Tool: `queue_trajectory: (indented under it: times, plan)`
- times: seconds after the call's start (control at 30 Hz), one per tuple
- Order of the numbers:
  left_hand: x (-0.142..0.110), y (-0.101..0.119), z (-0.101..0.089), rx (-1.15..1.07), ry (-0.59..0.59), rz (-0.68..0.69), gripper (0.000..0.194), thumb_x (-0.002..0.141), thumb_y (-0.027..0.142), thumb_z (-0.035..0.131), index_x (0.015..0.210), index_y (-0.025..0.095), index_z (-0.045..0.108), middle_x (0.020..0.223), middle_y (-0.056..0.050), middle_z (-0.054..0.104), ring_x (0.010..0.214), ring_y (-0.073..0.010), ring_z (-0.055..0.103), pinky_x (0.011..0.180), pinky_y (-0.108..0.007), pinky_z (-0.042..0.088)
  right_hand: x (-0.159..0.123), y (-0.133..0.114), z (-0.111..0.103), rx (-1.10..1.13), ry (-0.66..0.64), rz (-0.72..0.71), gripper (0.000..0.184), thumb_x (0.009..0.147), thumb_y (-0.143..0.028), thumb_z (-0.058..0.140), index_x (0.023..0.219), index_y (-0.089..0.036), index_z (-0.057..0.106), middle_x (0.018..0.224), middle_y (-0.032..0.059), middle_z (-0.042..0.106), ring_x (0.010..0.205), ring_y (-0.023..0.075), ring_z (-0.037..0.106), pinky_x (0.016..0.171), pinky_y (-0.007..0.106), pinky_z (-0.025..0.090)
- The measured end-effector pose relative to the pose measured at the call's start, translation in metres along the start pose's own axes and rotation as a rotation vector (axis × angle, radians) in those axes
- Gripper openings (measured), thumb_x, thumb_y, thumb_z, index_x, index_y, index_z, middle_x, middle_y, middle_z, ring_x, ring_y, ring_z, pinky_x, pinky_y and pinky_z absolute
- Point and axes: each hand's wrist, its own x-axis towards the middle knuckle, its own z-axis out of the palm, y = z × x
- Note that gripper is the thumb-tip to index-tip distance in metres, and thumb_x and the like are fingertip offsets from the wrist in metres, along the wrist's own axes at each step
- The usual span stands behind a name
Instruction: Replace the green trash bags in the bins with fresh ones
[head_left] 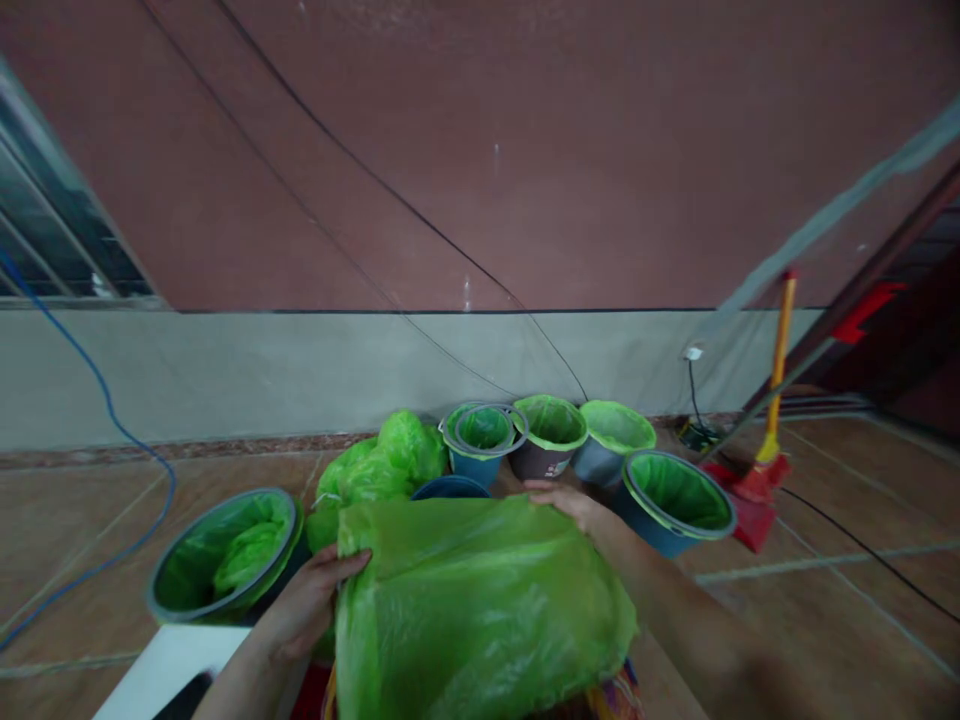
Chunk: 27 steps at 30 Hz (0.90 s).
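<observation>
Between the left fingers (pixel 352 566) and right fingers (pixel 551 491), the green bag (pixel 480 610) is thin, creased plastic film with a soft sheen. Beyond the left fingers, the green bundle (pixel 409 448) looks like crumpled, glossy film. Right of the right fingers, the blue bucket (pixel 660 530) appears smooth, hard plastic. Far beyond both, the maroon wall (pixel 525 190) looks matt and painted.

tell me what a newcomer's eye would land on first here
First, the big green plastic bag at the bottom centre, in the grip of the left hand at its left edge, with the right hand at its far right corner. Next, the bulging green bundle just beyond it, then the red dustpan on the tiled floor at the right.
</observation>
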Motion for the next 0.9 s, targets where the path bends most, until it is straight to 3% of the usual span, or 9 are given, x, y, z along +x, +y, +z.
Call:
queue_trajectory:
  times: [0.13,0.27,0.43,0.6,0.67,0.73,0.9]
  plan:
    - [0.003,0.011,-0.005,0.032,0.045,0.040,0.028,0.060,0.011,0.080,0.086,0.012,0.070,0.084,-0.012,0.075,0.079,-0.0312,0.072,0.069,-0.040,0.060,0.017,-0.020,-0.022,0.423,-0.112,0.219,0.038,0.075,-0.030,0.066,0.112,-0.024,0.067,0.076,0.0024,0.073,0.069,0.0204,0.070,0.069,0.035,0.056]
    - [0.008,0.027,-0.006,0.107,0.055,0.174,0.028,0.057,0.014,0.082,0.082,0.013,0.070,0.078,-0.008,0.074,0.071,-0.0239,0.071,0.063,-0.031,0.058,0.020,-0.048,-0.055,0.542,-0.088,0.169,0.056,0.069,-0.024,0.073,0.124,-0.023,0.060,0.082,0.0013,0.074,0.068,0.0161,0.069,0.069,0.030,0.055]
    - [0.010,0.046,0.006,0.144,0.182,0.437,0.034,0.054,0.014,0.081,0.085,0.015,0.069,0.074,-0.002,0.073,0.061,-0.0153,0.066,0.054,-0.021,0.051,0.008,-0.077,-0.083,0.434,-0.056,0.038,0.048,0.062,-0.026,0.080,0.108,-0.019,0.068,0.089,0.0049,0.075,0.076,0.0166,0.069,0.075,0.029,0.054]
    - [0.003,0.055,0.024,0.080,0.198,0.638,0.069,0.063,0.013,0.070,0.130,0.024,0.055,0.086,0.000,0.074,0.066,-0.0153,0.067,0.058,-0.022,0.052,-0.011,-0.100,-0.089,0.272,-0.043,-0.029,0.059,0.058,-0.032,0.085,0.113,-0.020,0.067,0.098,0.0067,0.074,0.080,0.0187,0.070,0.078,0.033,0.054]
    - [-0.003,0.059,0.028,0.039,0.159,0.664,0.074,0.067,0.012,0.066,0.137,0.026,0.049,0.089,-0.001,0.074,0.070,-0.0158,0.068,0.063,-0.024,0.053,-0.019,-0.107,-0.089,0.227,-0.064,-0.039,0.066,0.057,-0.033,0.086,0.118,-0.021,0.064,0.104,0.0076,0.073,0.085,0.0199,0.069,0.081,0.035,0.054]
    - [-0.009,0.065,0.028,-0.022,0.109,0.656,0.067,0.068,0.012,0.064,0.133,0.023,0.054,0.092,-0.003,0.074,0.075,-0.0169,0.069,0.068,-0.026,0.054,-0.026,-0.112,-0.090,0.180,-0.096,-0.049,0.070,0.057,-0.033,0.086,0.121,-0.021,0.061,0.110,0.0080,0.071,0.091,0.0208,0.068,0.084,0.035,0.054]
    - [-0.026,0.083,0.019,-0.071,0.051,0.587,0.040,0.062,0.012,0.064,0.102,0.010,0.070,0.083,-0.009,0.074,0.070,-0.0174,0.067,0.065,-0.025,0.054,-0.039,-0.114,-0.092,0.013,-0.209,-0.054,0.066,0.058,-0.031,0.083,0.120,-0.019,0.062,0.108,0.0074,0.071,0.093,0.0225,0.067,0.083,0.035,0.054]
